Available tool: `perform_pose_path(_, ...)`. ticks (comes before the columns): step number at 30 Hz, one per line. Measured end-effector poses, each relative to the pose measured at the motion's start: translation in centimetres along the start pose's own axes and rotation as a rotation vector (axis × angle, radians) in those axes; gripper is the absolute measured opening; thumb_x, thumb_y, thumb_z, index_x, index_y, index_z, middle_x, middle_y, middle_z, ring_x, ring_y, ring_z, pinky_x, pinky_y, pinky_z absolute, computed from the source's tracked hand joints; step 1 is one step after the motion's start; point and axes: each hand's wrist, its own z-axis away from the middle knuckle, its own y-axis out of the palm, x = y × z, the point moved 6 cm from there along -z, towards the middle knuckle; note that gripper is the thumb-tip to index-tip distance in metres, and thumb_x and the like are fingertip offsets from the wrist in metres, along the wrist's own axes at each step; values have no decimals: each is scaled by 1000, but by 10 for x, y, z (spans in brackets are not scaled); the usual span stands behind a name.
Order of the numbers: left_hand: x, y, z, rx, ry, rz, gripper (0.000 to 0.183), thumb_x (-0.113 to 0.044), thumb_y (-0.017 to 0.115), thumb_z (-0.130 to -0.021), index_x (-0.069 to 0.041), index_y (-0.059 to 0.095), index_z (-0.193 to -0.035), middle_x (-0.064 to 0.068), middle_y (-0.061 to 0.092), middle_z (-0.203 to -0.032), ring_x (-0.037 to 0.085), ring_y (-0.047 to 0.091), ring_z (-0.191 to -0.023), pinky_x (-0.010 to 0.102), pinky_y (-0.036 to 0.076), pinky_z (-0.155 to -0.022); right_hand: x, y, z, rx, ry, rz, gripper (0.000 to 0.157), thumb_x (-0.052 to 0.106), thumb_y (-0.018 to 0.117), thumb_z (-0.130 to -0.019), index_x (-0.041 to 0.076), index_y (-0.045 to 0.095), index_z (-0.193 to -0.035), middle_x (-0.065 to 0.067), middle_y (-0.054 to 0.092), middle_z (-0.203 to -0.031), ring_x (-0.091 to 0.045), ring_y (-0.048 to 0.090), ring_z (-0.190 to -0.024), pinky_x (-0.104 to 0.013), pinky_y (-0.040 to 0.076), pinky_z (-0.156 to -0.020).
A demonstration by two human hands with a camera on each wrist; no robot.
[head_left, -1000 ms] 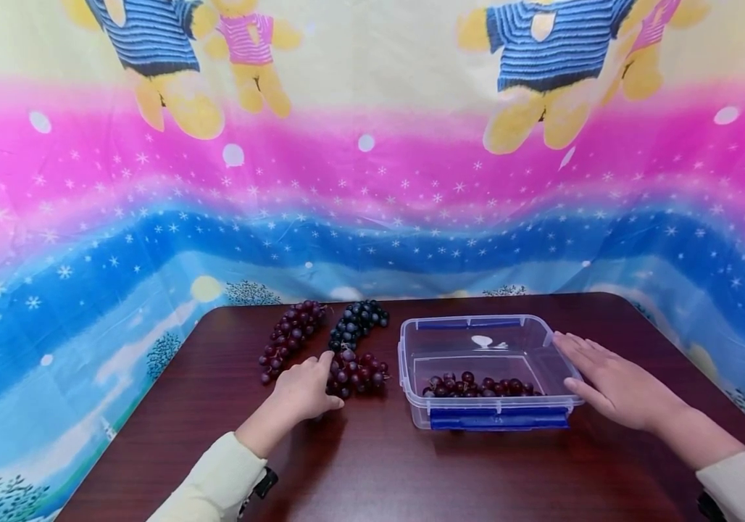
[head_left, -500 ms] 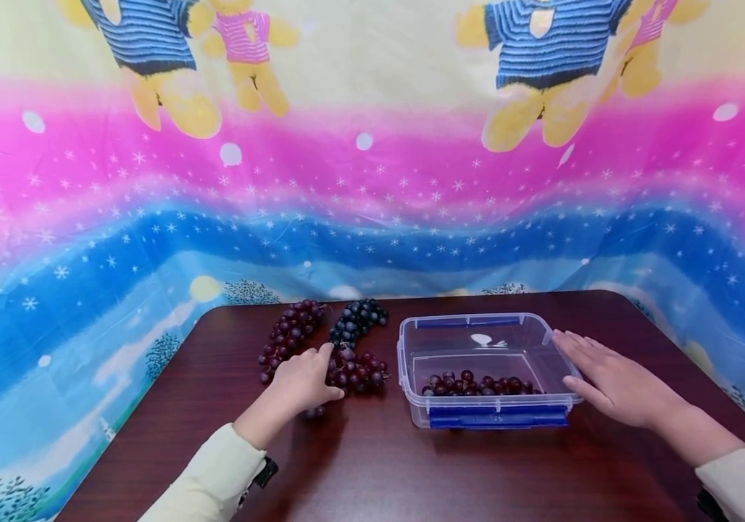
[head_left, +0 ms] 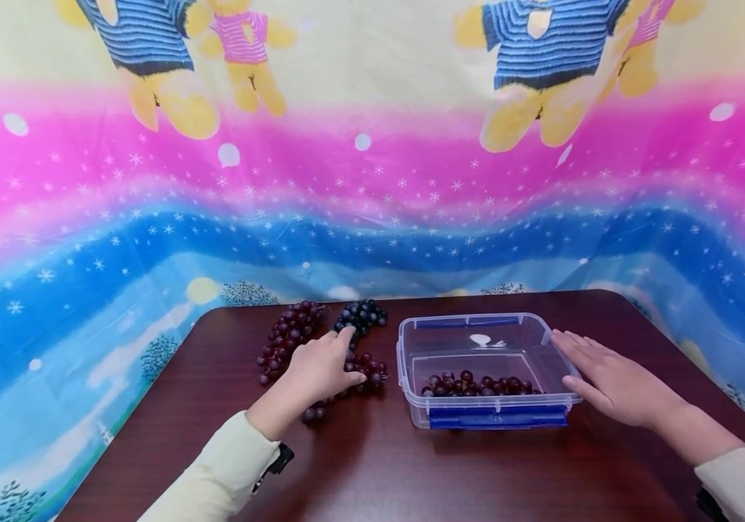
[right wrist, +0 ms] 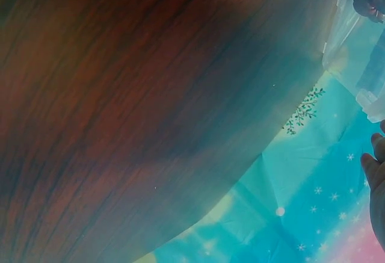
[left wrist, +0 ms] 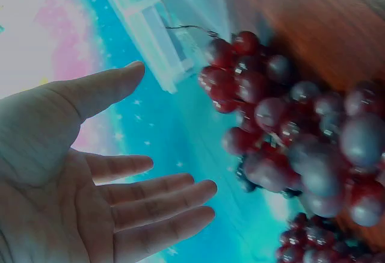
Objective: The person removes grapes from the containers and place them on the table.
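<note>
My left hand [head_left: 322,366] is held over a bunch of red grapes [head_left: 374,371], and its fingers hide much of that bunch in the head view. In the left wrist view the fingers are extended, the thumb is spread apart, and the grapes [left wrist: 271,106] lie beyond the fingertips with a gap between. My right hand [head_left: 620,380] rests with straight fingers against the right side of a clear plastic container [head_left: 498,417] with blue latches. Another bunch of red grapes [head_left: 477,384] lies inside the container. Only a few right fingers [right wrist: 376,154] show in the right wrist view.
A second loose red bunch [head_left: 290,337] lies to the left of my left hand, and a dark blue-black bunch [head_left: 362,315] sits behind it. The brown wooden table [head_left: 411,471] has a rounded far edge, with a patterned curtain [head_left: 372,188] hanging behind.
My left hand has shifted slightly right and away over the near red bunch, uncovering its lower grapes. The right hand and container have stayed in place.
</note>
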Motion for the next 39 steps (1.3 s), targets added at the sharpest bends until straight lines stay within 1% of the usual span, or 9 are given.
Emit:
perform_pose_path(3,-10,-5,-3,-15,27,-8,78,-46,77,-81,-7,46,-142,17,59,-127,32,66,-90,45,54,-64,0,0,0,2,2,0,70,27,65,-93,1,33,-150,-23,42,-145,-5,9,-143,-14,-1,-110)
perform_pose_path(5,-15,-7,-4,-18,37,-10,78,-47,76,-81,-8,46,-142,16,58,-130,33,65,-97,46,54,-69,0,0,0,2,5,-2,70,26,65,-92,2,34,-150,-23,42,-144,-8,12,-144,-13,-1,-110)
perform_pose_path(10,-30,-12,-8,-25,65,-10,77,-48,75,-82,-10,45,-143,15,59,-129,33,63,-104,48,54,-76,0,0,0,5,10,-5,71,26,65,-92,2,34,-150,-22,42,-145,-11,15,-144,-13,-1,-110)
perform_pose_path(15,-45,-16,-12,-56,103,-21,77,-47,75,-82,-10,45,-143,13,59,-128,30,64,-102,48,54,-77,0,1,0,2,9,-4,70,27,64,-93,2,34,-150,-22,42,-145,-9,13,-144,-14,-1,-110)
perform_pose_path(20,-60,-17,-17,-80,133,-49,75,-49,73,-83,-12,46,-143,10,59,-125,26,65,-95,45,55,-71,-1,1,1,18,34,-8,71,28,64,-93,4,32,-151,-21,41,-146,-17,20,-144,-13,-2,-110)
perform_pose_path(24,-71,-15,-21,-102,184,-57,74,-49,72,-84,-11,46,-142,9,59,-125,22,63,-101,40,55,-72,-1,2,1,23,42,-8,72,27,65,-92,5,31,-152,-21,40,-147,-20,22,-144,-13,-3,-110)
perform_pose_path(31,-88,-8,-28,-140,274,-77,73,-49,73,-83,-10,49,-140,8,58,-126,20,60,-107,34,54,-78,0,0,1,22,36,-11,71,26,64,-93,4,31,-151,-21,40,-147,-15,17,-145,-14,-3,-110)
perform_pose_path(34,-96,-2,-31,-138,328,-94,73,-51,72,-83,-10,50,-140,8,56,-130,21,57,-114,35,51,-88,0,0,1,25,43,-15,71,26,64,-93,4,31,-152,-22,40,-147,-17,18,-145,-13,-3,-110)
perform_pose_path(39,-109,8,-35,-103,414,-120,72,-53,70,-84,-11,50,-140,9,53,-136,23,49,-126,36,39,-104,0,1,2,29,53,-14,72,26,64,-92,5,31,-152,-23,41,-145,-22,23,-144,-13,-4,-109)
